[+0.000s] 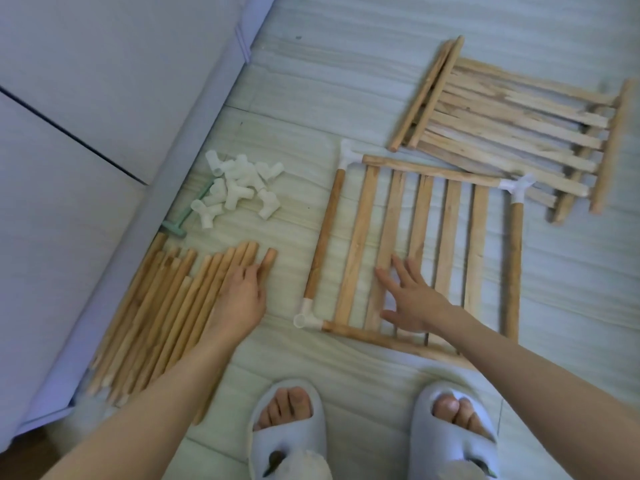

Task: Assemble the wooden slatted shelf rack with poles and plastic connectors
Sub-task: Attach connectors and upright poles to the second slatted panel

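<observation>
Slatted shelf panel (412, 251) is laid flat on the pale floor (346, 81), just ahead of two feet in grey slippers (287, 431). Its frame is formed by round poles joined with white plastic connectors at three visible corners: far left (347, 156), far right (519, 187), near left (306, 317). The near right corner is hidden by the forearm. Five flat slats are seen inside the frame.

Right hand (412, 299) is rested palm-down on the slats, fingers spread and straight, nothing gripped.

Left hand (242, 296) is placed on the bundle of loose poles (162, 306) lying to the left beside a pale upholstered edge (104, 237); its fingertips are laid against the rightmost pole (268, 259), fingers fairly straight, though whether that pole is pinched cannot be told through the blur.

Loose white connectors (239, 188) are heaped beyond the poles, with a small green mallet (188, 211) partly under them.

Further slatted panels (512, 126) are stacked at far right, one corner touched by the frame's far right connector.
</observation>
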`<act>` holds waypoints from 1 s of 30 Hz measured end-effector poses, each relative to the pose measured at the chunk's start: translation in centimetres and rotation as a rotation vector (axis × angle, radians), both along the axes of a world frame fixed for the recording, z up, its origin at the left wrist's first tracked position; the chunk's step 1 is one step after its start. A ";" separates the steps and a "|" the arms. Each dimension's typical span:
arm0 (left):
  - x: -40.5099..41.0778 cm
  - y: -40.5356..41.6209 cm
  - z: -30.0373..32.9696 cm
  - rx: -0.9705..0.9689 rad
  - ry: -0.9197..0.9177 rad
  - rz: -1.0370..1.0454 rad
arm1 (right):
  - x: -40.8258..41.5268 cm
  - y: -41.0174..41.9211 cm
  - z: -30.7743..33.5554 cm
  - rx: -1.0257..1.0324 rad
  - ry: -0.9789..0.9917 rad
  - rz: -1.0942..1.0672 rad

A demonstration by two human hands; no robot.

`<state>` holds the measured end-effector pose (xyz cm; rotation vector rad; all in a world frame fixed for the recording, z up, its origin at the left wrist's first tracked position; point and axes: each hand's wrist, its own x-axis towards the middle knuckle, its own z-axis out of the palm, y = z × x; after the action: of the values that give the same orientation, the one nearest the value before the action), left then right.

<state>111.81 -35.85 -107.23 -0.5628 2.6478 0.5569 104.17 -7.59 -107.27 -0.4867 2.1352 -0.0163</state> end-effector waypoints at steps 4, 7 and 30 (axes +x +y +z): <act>0.0 1.0 -0.4 -0.133 -0.039 -0.030 | -0.2 0.4 0.0 -0.001 -0.006 0.020; -0.4 1.4 -0.4 -0.168 -0.010 -0.065 | -0.2 0.5 0.2 -0.001 -0.011 0.025; 0.3 -12.2 -1.1 -0.270 -0.016 0.383 | -2.3 -2.0 2.9 0.204 -0.197 0.068</act>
<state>112.14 -48.02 -108.36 -1.1645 2.6278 0.2926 101.92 -9.63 -104.34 -0.4187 1.9020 0.1831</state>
